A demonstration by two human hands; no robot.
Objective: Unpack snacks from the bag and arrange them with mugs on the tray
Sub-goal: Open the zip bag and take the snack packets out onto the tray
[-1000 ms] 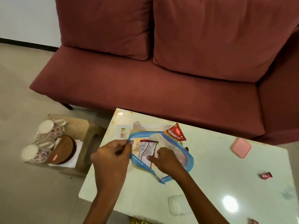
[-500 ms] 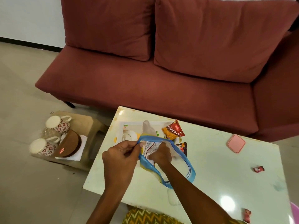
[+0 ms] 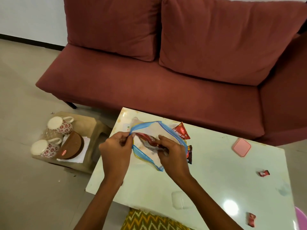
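Note:
A clear bag with a blue rim [image 3: 157, 126] lies on the white table [image 3: 216, 171]. My left hand [image 3: 116, 150] pinches the bag's left rim and holds its mouth apart. My right hand [image 3: 172, 155] grips a red and silver snack packet [image 3: 147, 138] at the bag's mouth. An orange and red snack packet [image 3: 181, 132] and a dark packet [image 3: 189, 154] lie at the bag's right side. Two white mugs with red flowers [image 3: 59, 124] [image 3: 44, 148] lie upside down on a low wooden stool [image 3: 88, 125] left of the table, beside a brown round container [image 3: 71, 146].
A red sofa [image 3: 166, 80] stands behind the table. On the table lie a pink square case [image 3: 241, 147], a white earbud case [image 3: 178, 200] and two small red candies [image 3: 264, 173] [image 3: 251, 219]. A yellow patterned cloth [image 3: 149, 221] shows at the near edge.
My right hand has drawn a red and silver packet up to the bag's mouth. The bag's mouth is wider. The head camera has shifted.

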